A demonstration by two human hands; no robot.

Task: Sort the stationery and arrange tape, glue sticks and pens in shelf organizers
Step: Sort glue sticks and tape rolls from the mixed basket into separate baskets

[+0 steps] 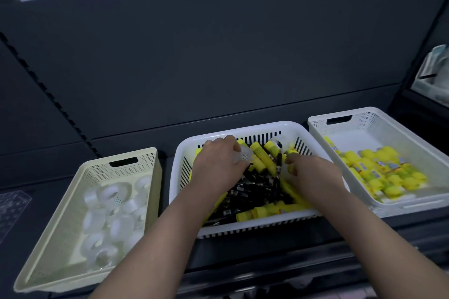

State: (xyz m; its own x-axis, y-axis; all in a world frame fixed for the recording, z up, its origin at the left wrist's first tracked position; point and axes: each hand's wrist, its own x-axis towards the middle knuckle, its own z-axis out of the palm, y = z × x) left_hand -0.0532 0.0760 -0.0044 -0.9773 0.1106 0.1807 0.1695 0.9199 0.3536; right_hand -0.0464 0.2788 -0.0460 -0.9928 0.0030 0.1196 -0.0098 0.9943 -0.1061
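Dark shelf [48, 170]: left hand [216, 160] grips tape roll [244, 156]; right hand [313, 172] curled, hold unclear.

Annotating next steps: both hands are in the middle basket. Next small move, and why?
Likely lift the left hand and drop its tape roll into the cream tray on the left. That tray holds only tape, and the hand grips the roll above the mixed basket of pens and glue sticks. What the right hand grips is unclear.
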